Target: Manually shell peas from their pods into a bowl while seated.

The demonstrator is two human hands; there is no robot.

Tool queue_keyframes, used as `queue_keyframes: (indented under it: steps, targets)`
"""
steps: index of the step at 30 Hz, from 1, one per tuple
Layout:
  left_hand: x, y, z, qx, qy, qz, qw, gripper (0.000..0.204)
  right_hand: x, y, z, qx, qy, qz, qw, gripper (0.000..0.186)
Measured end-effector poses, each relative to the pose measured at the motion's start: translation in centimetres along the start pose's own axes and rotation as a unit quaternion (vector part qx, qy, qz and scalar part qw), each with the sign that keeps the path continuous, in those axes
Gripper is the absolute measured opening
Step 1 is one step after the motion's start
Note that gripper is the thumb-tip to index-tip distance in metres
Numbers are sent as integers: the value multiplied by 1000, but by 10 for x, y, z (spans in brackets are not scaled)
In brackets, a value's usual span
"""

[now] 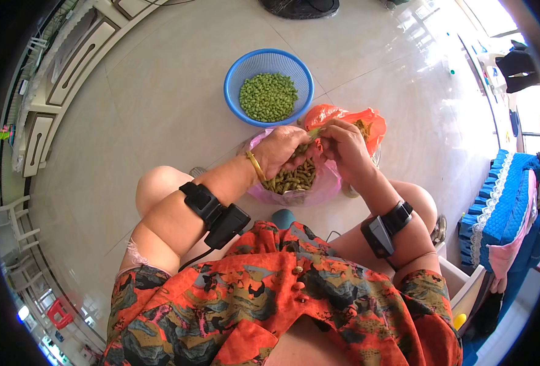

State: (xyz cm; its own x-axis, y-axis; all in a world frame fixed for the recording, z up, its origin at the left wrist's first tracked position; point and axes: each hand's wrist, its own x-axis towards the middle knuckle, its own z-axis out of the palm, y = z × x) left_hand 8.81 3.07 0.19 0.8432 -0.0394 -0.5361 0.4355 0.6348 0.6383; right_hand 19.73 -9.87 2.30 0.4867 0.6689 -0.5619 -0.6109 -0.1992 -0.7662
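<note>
My left hand, a yellow bangle at its wrist, is closed around some bean pods. Its fingertips meet those of my right hand at a green bean pod, which both pinch. Directly below them a translucent pink plastic bag lies spread on the floor, heaped with brownish-green bean pods. Beyond my hands stands a blue plastic colander, holding a pile of shelled green beans. An orange plastic bag with more pods sits behind my right hand.
My knees flank the pink bag. Pale drawers line the far left, with a red stool at lower left. A blue quilted cover with white lace hangs at the right. Something black lies on the tiled floor at the top.
</note>
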Motion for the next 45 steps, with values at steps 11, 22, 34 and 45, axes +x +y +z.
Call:
queue_keyframes:
  steps: [11,22,34,45]
  targets:
    - [4,-10,-2,19,21,-47,998,14,2,8,1,-56,59,-4,997,10]
    - [29,9,-36,-59,145,15,988,9,2,3,-11,-97,115,-63,987,11]
    - [69,32,-87,-174,201,143,953,68,-12,-6,-20,-106,126,-51,985,10]
    - [44,19,-62,211,254,114,937,51,-9,1,-61,-176,270,-73,944,10]
